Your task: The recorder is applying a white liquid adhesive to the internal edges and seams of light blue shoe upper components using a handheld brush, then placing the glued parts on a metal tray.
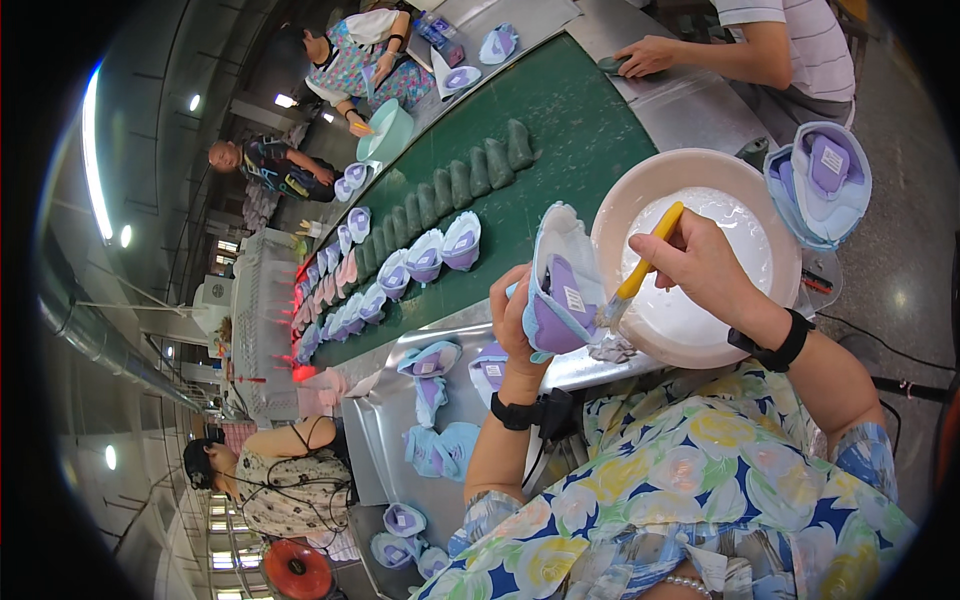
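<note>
My left hand [510, 315] is closed around a light blue and purple shoe upper [575, 312], holding it up beside the basin. My right hand [705, 265] grips a paintbrush [652, 252] by its yellow handle. The brush's bristles point down and left, at the purple lining near the upper's lower edge; whether they touch cannot be told. Just right of the upper, a large pale basin [612, 215] holds white liquid [690, 290]. Another light blue and purple shoe upper [820, 190] stands at the basin's far right.
A green conveyor belt [590, 110] carries rows of uppers [425, 255] and dark green foot-shaped forms [478, 170]. More uppers lie on a metal table [470, 395] at left. Across the belt, a person works by a mint basin [388, 132]; another person's hand [648, 57] is at top right.
</note>
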